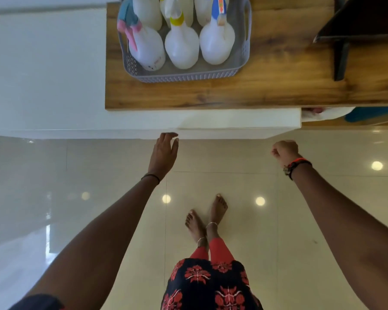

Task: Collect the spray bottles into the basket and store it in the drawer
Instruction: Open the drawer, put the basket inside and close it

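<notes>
On the wooden worktop (267, 86), toward its left edge: grey basket (184, 74) packed with upright white spray bottles (182, 47), far row cut off by the top of the frame. Below the worktop's front edge, white drawer front (211, 121). Left hand (164, 153) stretched forward, fingers loosely spread, empty, fingertips at the drawer's lower lip; actual contact unclear. Right hand (286, 151) curled into a loose fist, holding nothing, apart from the drawer.

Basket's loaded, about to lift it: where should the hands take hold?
By the cut-out handles in the short end walls of the grey basket, one hand per side; the right handle shows clearly. The spray bottles stand upright, so lift level.
</notes>
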{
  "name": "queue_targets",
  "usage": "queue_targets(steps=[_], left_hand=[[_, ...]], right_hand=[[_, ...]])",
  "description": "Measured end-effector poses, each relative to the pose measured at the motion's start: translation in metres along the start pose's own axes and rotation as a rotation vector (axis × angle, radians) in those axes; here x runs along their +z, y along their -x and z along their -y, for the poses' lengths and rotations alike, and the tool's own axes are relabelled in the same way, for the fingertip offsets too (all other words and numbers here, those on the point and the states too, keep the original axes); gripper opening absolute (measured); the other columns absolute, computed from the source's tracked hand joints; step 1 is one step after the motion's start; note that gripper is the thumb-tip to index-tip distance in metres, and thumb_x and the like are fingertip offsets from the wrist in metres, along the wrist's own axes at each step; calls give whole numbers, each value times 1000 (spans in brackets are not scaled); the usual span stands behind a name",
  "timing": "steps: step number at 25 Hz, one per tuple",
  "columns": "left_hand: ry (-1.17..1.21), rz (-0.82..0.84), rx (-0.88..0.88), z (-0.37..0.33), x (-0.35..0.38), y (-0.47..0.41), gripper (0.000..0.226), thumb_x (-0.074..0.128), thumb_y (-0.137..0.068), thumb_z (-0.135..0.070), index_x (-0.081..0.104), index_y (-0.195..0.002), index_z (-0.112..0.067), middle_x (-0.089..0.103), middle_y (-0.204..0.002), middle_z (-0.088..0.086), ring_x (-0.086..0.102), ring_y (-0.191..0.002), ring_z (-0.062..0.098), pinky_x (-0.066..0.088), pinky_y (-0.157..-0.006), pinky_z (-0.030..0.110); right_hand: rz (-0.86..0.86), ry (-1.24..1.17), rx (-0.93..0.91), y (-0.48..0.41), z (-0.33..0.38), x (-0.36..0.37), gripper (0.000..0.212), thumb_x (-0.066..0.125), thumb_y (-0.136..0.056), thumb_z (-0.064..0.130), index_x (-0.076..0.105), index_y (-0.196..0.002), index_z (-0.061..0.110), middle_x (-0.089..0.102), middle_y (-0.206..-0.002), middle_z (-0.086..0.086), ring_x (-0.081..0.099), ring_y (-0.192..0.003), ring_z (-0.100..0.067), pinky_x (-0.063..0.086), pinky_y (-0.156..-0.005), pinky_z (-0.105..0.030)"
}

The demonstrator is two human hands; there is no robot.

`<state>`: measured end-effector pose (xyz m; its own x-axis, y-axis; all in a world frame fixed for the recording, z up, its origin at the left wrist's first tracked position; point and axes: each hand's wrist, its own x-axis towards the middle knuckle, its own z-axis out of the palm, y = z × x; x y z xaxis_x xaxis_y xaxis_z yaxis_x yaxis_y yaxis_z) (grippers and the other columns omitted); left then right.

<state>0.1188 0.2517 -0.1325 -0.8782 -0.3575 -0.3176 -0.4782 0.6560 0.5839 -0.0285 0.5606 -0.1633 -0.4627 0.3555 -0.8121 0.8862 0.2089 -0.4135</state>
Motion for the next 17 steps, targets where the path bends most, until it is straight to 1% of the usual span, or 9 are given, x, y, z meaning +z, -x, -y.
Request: queue_targets(steps=[2, 3, 4, 6, 10, 12, 14, 16, 17], left_hand=[[2, 0, 30, 10, 5, -6, 28, 41, -100, -20, 55, -120, -7, 57, -123, 11, 56, -116, 25, 46, -99, 40], [4, 2, 47, 14, 8, -9, 28, 41, -100, -20, 55, -120, -7, 57, -123, 11, 56, -115, 24, 47, -99, 39], [10, 0, 59, 18, 10, -12, 27, 41, -100, -19, 56, -119, -6, 57, -122, 11, 57, -114, 24, 47, -98, 39], [13, -1, 72, 24, 15, -14, 27, 40, -100, -19, 56, -118, -6, 58, -121, 10, 57, -113, 23, 48, -97, 39], [29, 10, 74, 30, 25, -16, 26, 40, -101, -19, 56, -117, -8, 59, -120, 8, 58, -112, 19, 48, -97, 36], [34, 18, 67, 30, 27, -15, 26, 39, -101, -20, 56, -117, -9, 59, -120, 6, 58, -112, 17, 48, -96, 31], [43, 18, 53, 29, 30, -15, 26, 38, -101, -21, 56, -117, -10, 59, -120, 4, 57, -110, 15, 45, -93, 25], [54, 7, 45, 28, 32, -15, 25, 38, -101, -21, 56, -116, -11, 59, -119, 3, 56, -108, 13, 42, -91, 22], [60, 3, 46, 28, 33, -15, 24, 38, -101, -21, 56, -115, -12, 60, -118, 3, 56, -107, 12, 42, -90, 21]], right_hand=[[43, -54, 0, -7, 1, 2, 56, 38, -90, -11, 35, -137, 18, 42, -72, -5, 42, -65, -18, 34, -54, -19], [54, -72, -13, -10, 1, 3, 69, 37, -89, -12, 23, -148, 21, 44, -77, -4, 38, -59, -14, 34, -55, -19], [54, -81, -30, -12, 1, 4, 76, 38, -89, -13, 16, -151, 23, 46, -85, -4, 36, -57, -11, 34, -54, -19], [61, -102, -62, -16, -2, 6, 81, 40, -87, -15, 14, -152, 27, 48, -97, -6, 38, -58, -10, 36, -51, -18], [21, -169, -124, -29, -11, 9, 85, 37, -80, -17, 20, -149, 28, 44, -77, -2, 36, -55, -11, 34, -53, -22], [16, -187, -137, -33, -12, 10, 83, 38, -80, -14, 21, -148, 29, 39, -73, 0, 35, -55, -10, 36, -51, -19], [19, -148, -152, -36, -13, 9, 83, 39, -79, -10, 18, -150, 28, 35, -68, 3, 33, -55, -9, 35, -46, -14], [10, -125, -191, -37, -16, 6, 85, 43, -78, -7, 13, -152, 23, 36, -69, 3, 37, -58, -9, 37, -48, -15], [5, -134, -216, -37, -17, 5, 86, 46, -78, -7, 11, -153, 21, 41, -74, 2, 41, -63, -10, 39, -52, -16]])
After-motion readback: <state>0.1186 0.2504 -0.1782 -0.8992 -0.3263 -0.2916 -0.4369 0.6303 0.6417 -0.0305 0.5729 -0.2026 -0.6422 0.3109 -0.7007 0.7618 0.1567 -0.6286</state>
